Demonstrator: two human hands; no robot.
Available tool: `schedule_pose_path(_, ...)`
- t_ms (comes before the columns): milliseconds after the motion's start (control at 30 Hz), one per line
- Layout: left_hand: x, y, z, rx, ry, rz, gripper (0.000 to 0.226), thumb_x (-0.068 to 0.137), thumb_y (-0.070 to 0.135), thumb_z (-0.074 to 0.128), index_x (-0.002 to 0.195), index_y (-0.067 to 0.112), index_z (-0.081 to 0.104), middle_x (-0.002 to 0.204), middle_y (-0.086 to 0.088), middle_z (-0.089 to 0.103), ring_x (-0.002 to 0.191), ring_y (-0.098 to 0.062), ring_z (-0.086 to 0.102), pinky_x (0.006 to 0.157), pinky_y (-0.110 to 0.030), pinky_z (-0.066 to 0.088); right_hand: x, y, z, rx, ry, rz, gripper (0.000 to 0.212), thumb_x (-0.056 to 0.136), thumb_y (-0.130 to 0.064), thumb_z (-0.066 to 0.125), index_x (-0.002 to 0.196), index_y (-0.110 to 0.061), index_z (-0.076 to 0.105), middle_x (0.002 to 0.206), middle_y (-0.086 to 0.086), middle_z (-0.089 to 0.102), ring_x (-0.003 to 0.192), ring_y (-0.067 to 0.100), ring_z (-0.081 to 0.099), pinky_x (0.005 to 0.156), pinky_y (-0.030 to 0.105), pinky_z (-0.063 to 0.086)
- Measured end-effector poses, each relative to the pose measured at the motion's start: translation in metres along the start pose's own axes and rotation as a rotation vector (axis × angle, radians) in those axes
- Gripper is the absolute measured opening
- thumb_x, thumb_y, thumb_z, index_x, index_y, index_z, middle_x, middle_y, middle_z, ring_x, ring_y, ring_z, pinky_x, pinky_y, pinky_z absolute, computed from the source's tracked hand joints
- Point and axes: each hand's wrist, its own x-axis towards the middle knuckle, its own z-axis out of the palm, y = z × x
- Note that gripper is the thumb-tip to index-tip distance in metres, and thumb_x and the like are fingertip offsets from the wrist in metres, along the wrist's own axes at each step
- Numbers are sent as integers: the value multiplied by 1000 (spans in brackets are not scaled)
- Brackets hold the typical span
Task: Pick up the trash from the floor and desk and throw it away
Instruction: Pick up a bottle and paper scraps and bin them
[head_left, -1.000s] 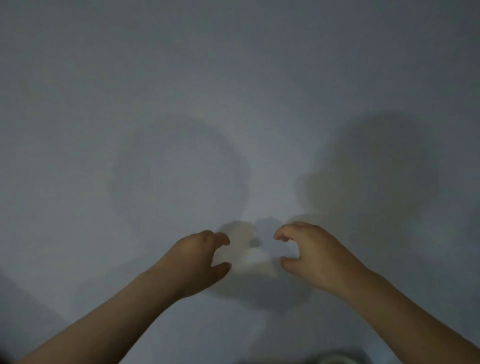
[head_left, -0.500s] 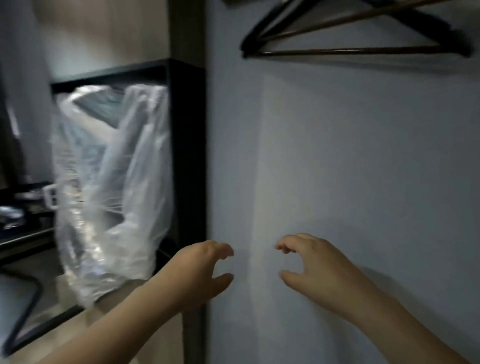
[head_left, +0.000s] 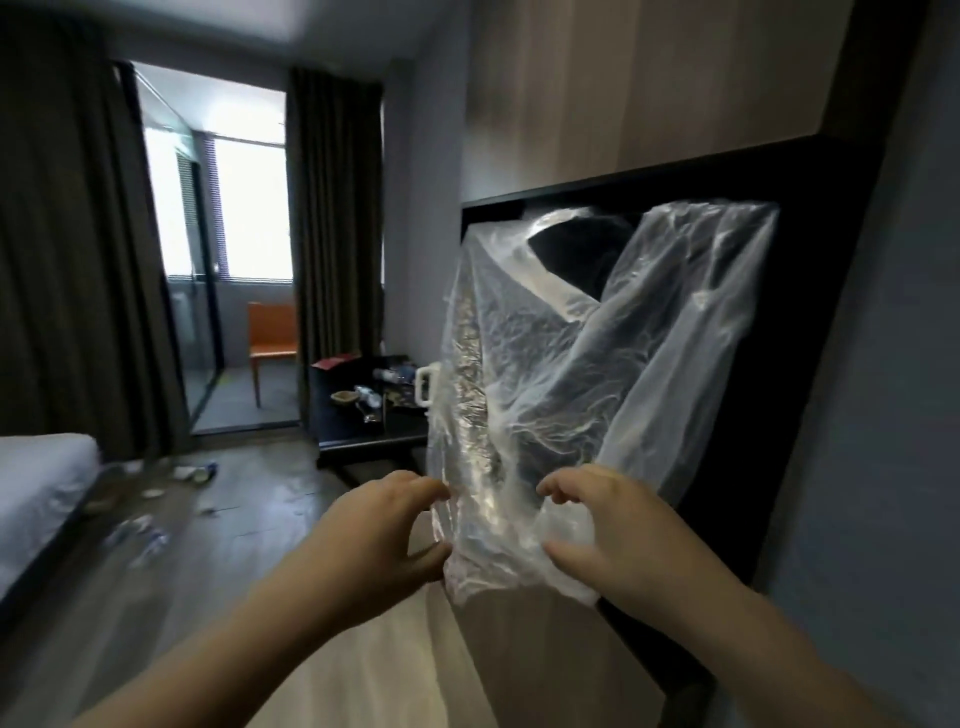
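The trash (head_left: 140, 535) is scattered on the floor (head_left: 249, 551) beside the bed (head_left: 36, 478); more litter (head_left: 371, 400) is strewn over the dark tabletop (head_left: 363, 439). Nearer, a clear plastic bag (head_left: 571, 364) is hung, flanked by the left hand (head_left: 379, 540) and right hand (head_left: 618, 535), each grip held wide, nothing clasped.

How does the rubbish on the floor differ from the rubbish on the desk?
The floor rubbish lies scattered over the wood floor beside the bed; the desk rubbish sits bunched on the dark desk. The floor rubbish looks mostly pale; the desk rubbish includes a red piece. Both lie out loose, neither inside the clear bag.
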Motion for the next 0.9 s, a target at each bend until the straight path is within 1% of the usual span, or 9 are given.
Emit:
schedule_pose_path(67,5,-27,-5,4,38,-51,42,84,48,57,125,38,51,119,17,55,104,-1,53,75,-10,34,32,-12,14,7,11,-46,43,81,-35,64,124,-29,56,119,-10,58,110,4,53,94,24,44)
schedule_pose_path(233,25,-87,-6,34,100,-153,46,87,47,57,130,35,47,126,16,53,110,-3,52,90,-17,43,110,-31,46,49,40,-167,44,83,-38,65,125,-32,55,117,-15,58,107,-1,52,94,20,44)
schedule_pose_path(300,35,-110,-3,48,116,-190,46,86,47,57,129,35,48,127,16,53,112,-3,51,92,-19,44,142,-35,60,68,40,-213,44,83,-39,66,126,-32,55,117,-15,58,108,1,52,94,22,45)
schedule_pose_path(367,47,-133,1,60,113,-239,47,87,48,57,130,36,47,128,16,52,113,-2,50,92,-17,42,174,-38,75,85,31,-260,44,84,-38,66,126,-31,55,118,-13,58,109,3,53,94,24,45)
schedule_pose_path(467,63,-175,3,94,91,-328,48,87,48,56,132,35,45,130,16,51,116,-2,50,94,-18,41,226,-42,99,101,-19,-327,42,86,-37,64,126,-30,54,118,-12,56,111,5,52,95,23,44)
schedule_pose_path(567,74,-221,5,127,91,-412,45,87,46,56,129,32,49,128,13,53,113,-5,51,95,-20,42,277,-51,127,101,-57,-396,38,86,-38,62,122,-29,54,114,-10,56,108,8,52,92,26,44)
schedule_pose_path(733,70,-301,13,160,66,-547,50,86,49,56,133,32,46,130,14,51,117,-4,49,99,-22,40,351,-81,187,141,-158,-481,45,86,-40,61,128,-32,50,121,-14,53,112,4,50,94,22,43)
schedule_pose_path(900,58,-397,18,191,33,-654,49,85,49,57,130,31,49,129,13,54,121,-6,49,99,-23,40,422,-128,259,168,-233,-535,44,85,-41,61,127,-34,50,119,-15,53,111,3,50,92,20,43)
